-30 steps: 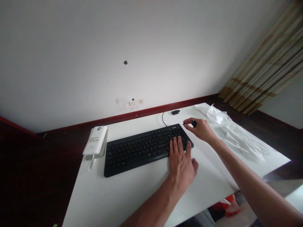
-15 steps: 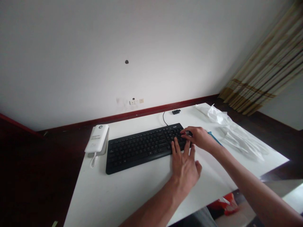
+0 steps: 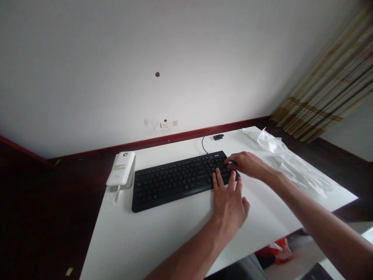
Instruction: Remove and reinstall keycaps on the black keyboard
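A black keyboard [image 3: 175, 179] lies slightly aslant on the white table, its cable leading off the back. My left hand [image 3: 229, 200] is open, its spread fingers resting on the front of the number pad. Above the right side of that pad, my right hand [image 3: 247, 163] is closed in a pinch. A small dark piece with a shiny edge [image 3: 232, 163] shows at its fingertips; its kind is too small to make out. Behind the keyboard sits a little group of black keycaps [image 3: 218, 137].
A white power bank [image 3: 121, 169] with a looped white cable lies left of the keyboard. Crumpled clear plastic wrapping [image 3: 279, 155] spreads along the right side of the white table [image 3: 140, 241]. The wall with sockets [image 3: 169, 123] stands beyond the table.
Both hands stay at the number pad with little movement. My right forearm has risen slightly, and the blue strip beside it no longer shows. The view has shifted a little.
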Tool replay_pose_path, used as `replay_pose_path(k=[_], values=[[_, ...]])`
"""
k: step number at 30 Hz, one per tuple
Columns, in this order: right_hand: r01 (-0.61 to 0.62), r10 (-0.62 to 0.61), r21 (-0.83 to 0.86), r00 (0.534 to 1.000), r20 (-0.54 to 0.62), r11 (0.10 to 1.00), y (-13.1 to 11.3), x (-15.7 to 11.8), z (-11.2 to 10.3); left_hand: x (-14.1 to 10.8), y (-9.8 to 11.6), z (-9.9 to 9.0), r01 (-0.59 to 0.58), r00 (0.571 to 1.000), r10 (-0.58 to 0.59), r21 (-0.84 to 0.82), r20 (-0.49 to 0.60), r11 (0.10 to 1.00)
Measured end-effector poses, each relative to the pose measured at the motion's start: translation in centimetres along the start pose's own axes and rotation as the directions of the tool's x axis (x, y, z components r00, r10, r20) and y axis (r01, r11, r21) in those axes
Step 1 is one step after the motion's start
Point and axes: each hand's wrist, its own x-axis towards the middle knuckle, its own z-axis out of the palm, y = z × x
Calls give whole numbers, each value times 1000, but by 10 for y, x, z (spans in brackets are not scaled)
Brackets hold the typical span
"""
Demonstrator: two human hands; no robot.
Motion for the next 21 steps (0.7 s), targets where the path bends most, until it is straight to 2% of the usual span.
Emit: replay_pose_path(k=[4, 13, 21], values=[[15, -14, 48, 1000, -19, 999, 1, -1, 1, 0, 0, -2, -2, 1000, 3, -4, 5, 1000], [3, -3, 1, 1000, 27, 1000, -4, 1, -4, 1, 1, -3, 4, 1000, -4, -9, 12, 1000], [-4, 4, 0, 1000, 9, 1000, -4, 2, -2, -1, 1, -4, 5, 1000, -5, 3, 13, 1000]])
